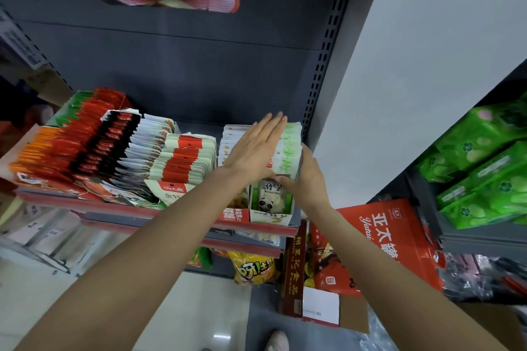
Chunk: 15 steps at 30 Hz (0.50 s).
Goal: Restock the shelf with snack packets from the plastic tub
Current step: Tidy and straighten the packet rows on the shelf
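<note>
A row of green-and-white bamboo shoot snack packets (289, 151) stands in a white display box (271, 215) with a panda picture at the right end of the shelf (148, 212). My left hand (255, 151) lies flat with fingers spread against the left side of that row. My right hand (303, 177) cups the row's right side, thumb at the front packet. No plastic tub is in view.
Rows of red, orange, black and white packets (108, 148) fill the shelf to the left. A perforated upright (325, 51) and a white wall bound it on the right. Green bags (490, 168) sit on a neighbouring shelf. Red bags (382, 239) and cardboard boxes lie below.
</note>
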### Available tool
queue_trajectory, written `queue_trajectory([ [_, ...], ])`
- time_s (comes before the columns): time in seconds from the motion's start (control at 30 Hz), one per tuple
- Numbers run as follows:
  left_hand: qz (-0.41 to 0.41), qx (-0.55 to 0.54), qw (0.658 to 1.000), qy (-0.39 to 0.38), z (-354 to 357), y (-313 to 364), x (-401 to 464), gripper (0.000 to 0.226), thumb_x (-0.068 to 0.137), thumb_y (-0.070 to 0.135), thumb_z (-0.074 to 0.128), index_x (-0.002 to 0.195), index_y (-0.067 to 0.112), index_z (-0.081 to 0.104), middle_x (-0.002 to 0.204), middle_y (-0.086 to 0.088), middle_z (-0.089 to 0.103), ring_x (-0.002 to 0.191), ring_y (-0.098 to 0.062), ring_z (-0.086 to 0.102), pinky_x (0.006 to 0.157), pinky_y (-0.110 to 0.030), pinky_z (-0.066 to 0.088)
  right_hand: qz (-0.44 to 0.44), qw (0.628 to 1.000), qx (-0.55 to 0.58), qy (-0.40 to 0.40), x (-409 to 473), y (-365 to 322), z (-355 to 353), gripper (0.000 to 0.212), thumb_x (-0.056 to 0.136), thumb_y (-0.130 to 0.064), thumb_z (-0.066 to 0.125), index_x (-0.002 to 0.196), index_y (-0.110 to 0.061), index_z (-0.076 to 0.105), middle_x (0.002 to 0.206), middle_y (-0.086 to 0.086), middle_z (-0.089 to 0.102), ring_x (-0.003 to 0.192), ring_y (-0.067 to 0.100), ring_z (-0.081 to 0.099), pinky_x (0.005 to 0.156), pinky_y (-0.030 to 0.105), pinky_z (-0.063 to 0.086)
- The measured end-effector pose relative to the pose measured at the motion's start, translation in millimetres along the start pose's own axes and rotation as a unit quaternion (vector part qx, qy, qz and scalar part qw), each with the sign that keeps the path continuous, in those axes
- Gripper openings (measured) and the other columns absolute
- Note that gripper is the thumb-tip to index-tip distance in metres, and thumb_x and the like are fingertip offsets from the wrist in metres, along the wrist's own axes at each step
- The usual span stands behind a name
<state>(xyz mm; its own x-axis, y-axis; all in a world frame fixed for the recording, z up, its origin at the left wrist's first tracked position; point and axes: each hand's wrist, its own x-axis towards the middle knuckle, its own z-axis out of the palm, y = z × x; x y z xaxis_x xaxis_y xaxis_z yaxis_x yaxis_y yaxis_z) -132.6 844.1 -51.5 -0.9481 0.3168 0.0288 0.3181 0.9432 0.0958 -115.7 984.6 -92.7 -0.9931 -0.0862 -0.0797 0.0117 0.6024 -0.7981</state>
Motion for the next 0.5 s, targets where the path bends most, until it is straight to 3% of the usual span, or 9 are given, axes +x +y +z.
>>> queue_trajectory([
  [0.13,0.013,-0.01,1.0,-0.006,1,0,-4,0.115,0.078,0.029,0.075,0.148,0.014,-0.014,0.158,-0.002,-0.016,0.145,-0.015,-0.014,0.114,-0.026,-0.011,-0.039,0.999,0.017,0.011,1,-8,-2,0.098,0.072,-0.01,0.077,0.149,-0.02,0.017,0.146,0.002,0.036,0.135,0.017,0.034,0.109,0.041,0.036],
  [0.27,0.011,-0.013,1.0,-0.01,0,-7,-9,0.115,0.079,0.021,0.074,0.147,0.015,-0.018,0.157,-0.002,-0.019,0.144,-0.014,-0.017,0.114,-0.026,-0.009,-0.069,0.997,-0.009,0.03,2,-16,-10,0.103,0.075,-0.006,0.074,0.151,-0.014,0.005,0.157,0.001,0.016,0.144,0.015,0.016,0.117,0.036,0.023],
  [0.33,-0.002,-0.046,0.998,-0.04,0,-9,-10,0.115,0.078,0.009,0.071,0.146,0.016,-0.02,0.155,0.0,-0.024,0.143,-0.011,-0.019,0.117,-0.025,0.002,-0.078,0.997,-0.012,0.009,4,-18,-12,0.104,0.076,-0.001,0.071,0.151,-0.013,0.0,0.159,0.002,0.01,0.145,0.016,0.014,0.116,0.036,0.025],
  [0.43,-0.034,-0.215,0.971,-0.095,-5,-5,-7,0.109,0.077,-0.011,0.057,0.146,0.02,-0.021,0.152,0.006,-0.031,0.141,-0.01,-0.022,0.109,-0.024,0.031,-0.069,0.996,0.002,-0.052,8,-22,-12,0.106,0.076,0.007,0.061,0.15,-0.02,-0.01,0.158,0.005,0.011,0.142,0.021,0.024,0.105,0.036,0.041],
  [0.5,-0.072,-0.353,0.929,-0.086,-10,-1,-6,0.1,0.079,-0.015,0.049,0.148,0.02,-0.015,0.154,0.007,-0.026,0.143,-0.011,-0.018,0.11,-0.023,0.029,-0.05,0.996,0.025,-0.076,12,-22,-11,0.108,0.075,0.01,0.056,0.149,-0.025,-0.015,0.158,0.006,0.012,0.141,0.023,0.027,0.104,0.039,0.043],
])
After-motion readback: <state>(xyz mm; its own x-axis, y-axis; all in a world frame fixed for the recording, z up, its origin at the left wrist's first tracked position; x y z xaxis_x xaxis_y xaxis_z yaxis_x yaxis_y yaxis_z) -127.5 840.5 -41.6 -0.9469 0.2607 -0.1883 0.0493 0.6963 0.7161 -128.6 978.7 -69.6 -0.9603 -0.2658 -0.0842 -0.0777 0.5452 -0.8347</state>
